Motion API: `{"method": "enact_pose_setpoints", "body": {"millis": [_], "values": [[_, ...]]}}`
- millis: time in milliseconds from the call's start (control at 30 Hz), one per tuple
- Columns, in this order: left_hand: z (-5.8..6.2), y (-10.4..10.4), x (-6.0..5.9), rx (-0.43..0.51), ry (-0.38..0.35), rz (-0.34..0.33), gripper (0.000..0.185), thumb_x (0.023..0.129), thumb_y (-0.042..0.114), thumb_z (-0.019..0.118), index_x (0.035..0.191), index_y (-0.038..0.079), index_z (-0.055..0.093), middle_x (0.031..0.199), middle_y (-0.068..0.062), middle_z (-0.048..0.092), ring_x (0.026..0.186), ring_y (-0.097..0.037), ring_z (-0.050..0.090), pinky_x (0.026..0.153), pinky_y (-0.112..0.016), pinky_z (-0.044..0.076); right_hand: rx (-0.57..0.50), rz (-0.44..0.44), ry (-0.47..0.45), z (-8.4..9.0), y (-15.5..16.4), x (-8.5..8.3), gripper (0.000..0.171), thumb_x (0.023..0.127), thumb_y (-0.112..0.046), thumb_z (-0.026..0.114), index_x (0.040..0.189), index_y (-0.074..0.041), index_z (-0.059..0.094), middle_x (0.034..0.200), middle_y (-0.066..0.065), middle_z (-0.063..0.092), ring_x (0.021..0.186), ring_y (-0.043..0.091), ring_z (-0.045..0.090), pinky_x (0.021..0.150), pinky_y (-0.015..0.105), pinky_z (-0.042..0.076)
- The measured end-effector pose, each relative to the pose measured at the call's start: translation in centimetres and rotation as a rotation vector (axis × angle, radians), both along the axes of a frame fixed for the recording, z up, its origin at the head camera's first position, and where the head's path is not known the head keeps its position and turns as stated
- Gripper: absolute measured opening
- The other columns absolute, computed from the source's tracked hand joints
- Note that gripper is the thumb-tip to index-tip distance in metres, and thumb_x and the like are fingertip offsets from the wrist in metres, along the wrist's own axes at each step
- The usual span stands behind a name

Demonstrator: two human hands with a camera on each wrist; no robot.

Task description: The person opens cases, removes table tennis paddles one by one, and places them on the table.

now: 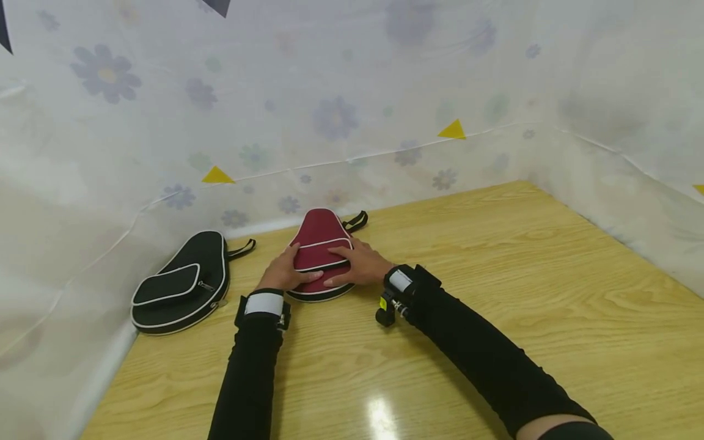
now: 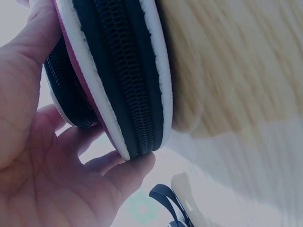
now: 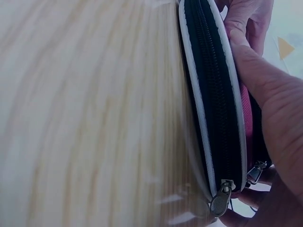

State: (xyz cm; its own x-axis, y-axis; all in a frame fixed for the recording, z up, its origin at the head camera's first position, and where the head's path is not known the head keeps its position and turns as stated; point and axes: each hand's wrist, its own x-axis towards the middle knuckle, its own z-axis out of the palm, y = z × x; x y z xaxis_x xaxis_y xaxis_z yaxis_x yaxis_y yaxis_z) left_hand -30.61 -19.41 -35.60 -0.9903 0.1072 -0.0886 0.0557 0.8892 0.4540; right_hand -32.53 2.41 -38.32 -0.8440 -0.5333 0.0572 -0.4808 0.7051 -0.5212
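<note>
A red paddle-shaped racket case with white piping lies near the back wall, its narrow end pointing away. My left hand holds its left edge, thumb across the front pocket and fingers along the side. On the opposite edge my right hand grips the case, thumb also over the pocket. The black zipper band around the side shows in the left wrist view. A metal zipper pull hangs near my right fingertips. The black strap sticks out at the upper right.
A black racket case with white piping, a pocket and a strap lies to the left, against the side wall. Flower-patterned sheeting encloses the wooden tabletop at the back and sides. Yellow triangles are on the back sheet.
</note>
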Motion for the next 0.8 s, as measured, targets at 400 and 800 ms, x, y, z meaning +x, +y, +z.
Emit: {"method": "enact_pose_setpoints", "body": {"millis": [400, 800], "values": [[0.0, 1.1, -0.3, -0.002, 0.014, -0.017, 0.102, 0.086, 0.048, 0.078, 0.159, 0.002, 0.025, 0.154, -0.028, 0.038, 0.137, -0.044, 0.044, 0.109, -0.054, 0.039, 0.006, -0.004, 0.014, 0.0, 1.1, 0.0, 0.082, 0.089, -0.050, 0.073, 0.156, -0.016, 0.040, 0.166, 0.021, 0.013, 0.148, 0.046, 0.021, 0.113, 0.061, 0.029], [0.1, 1.9, -0.7, -0.004, 0.001, -0.015, 0.097, 0.090, 0.040, 0.076, 0.160, 0.003, 0.021, 0.160, -0.025, 0.030, 0.143, -0.043, 0.036, 0.113, -0.054, 0.035, 0.005, -0.021, 0.016, 0.1, 2.0, 0.1, 0.083, 0.089, -0.051, 0.073, 0.156, -0.016, 0.040, 0.166, 0.022, 0.012, 0.147, 0.046, 0.022, 0.112, 0.061, 0.030]]}}
